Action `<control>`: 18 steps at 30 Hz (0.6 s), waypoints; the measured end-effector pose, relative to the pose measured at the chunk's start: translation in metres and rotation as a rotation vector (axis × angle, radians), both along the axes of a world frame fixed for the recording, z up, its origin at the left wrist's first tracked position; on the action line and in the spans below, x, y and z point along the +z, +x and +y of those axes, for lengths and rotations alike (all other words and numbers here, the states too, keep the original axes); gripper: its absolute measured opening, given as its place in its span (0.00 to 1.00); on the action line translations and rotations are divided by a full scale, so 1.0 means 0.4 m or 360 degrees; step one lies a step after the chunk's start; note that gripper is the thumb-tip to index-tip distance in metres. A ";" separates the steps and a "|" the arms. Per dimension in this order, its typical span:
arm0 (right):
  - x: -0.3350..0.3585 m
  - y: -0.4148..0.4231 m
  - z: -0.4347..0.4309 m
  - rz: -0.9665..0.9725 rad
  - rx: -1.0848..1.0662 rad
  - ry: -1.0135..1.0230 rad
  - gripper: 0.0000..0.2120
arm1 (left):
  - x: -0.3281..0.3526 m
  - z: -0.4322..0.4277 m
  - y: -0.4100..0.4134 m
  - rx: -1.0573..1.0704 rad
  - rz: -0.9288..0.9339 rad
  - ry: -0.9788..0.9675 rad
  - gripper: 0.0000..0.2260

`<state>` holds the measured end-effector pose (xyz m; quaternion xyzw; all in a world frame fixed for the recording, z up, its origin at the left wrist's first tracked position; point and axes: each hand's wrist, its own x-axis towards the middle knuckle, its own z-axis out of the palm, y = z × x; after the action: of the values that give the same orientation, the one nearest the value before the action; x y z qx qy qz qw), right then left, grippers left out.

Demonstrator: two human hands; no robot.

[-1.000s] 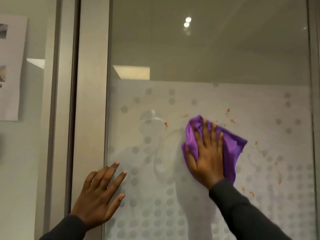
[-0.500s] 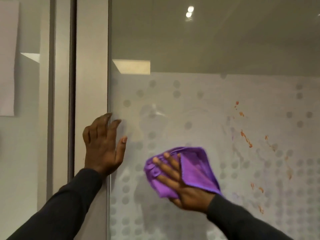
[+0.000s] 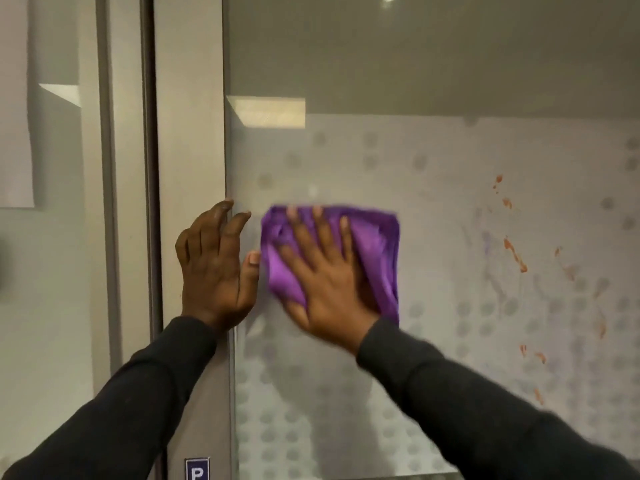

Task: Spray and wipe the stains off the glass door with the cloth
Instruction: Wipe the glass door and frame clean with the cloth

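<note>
The glass door (image 3: 433, 81) has a frosted band with grey dots across its lower part. Orange-brown stains (image 3: 515, 253) streak the glass at the right, from mid height downwards. My right hand (image 3: 325, 275) lies flat with fingers spread on a purple cloth (image 3: 377, 251), pressing it against the glass near the door's left edge. My left hand (image 3: 214, 268) rests open on the metal door frame (image 3: 188, 150), its fingertips and thumb reaching onto the glass right beside the cloth. No spray bottle is in view.
A dark gap (image 3: 150, 168) separates the frame from a neighbouring glass panel (image 3: 62, 271) on the left, where a sheet of paper (image 3: 15, 116) hangs. A small blue sign with a P (image 3: 196, 469) sits low on the frame.
My right hand has swept the cloth from the stained middle of the glass down and left, then up to the door's left edge. My left hand moved up along the frame.
</note>
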<state>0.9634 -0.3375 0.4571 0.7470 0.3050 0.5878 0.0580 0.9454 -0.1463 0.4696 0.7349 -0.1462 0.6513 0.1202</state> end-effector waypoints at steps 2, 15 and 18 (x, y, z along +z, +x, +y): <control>-0.163 -0.013 -0.021 0.0095 0.0096 -0.0281 0.36 | 0.000 0.001 -0.002 -0.0021 0.0016 0.0001 0.27; 0.187 0.026 -0.181 -0.0021 0.0240 -0.0116 0.26 | 0.000 -0.004 -0.005 -0.0015 0.0067 -0.0011 0.27; 0.219 0.020 -0.109 -0.0053 0.0376 0.0006 0.27 | 0.000 -0.002 -0.006 -0.0087 0.0030 -0.0020 0.27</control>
<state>0.9715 -0.3809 0.5447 0.6961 0.3889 0.6034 -0.0081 0.9431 -0.1471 0.4697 0.7359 -0.1611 0.6417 0.1439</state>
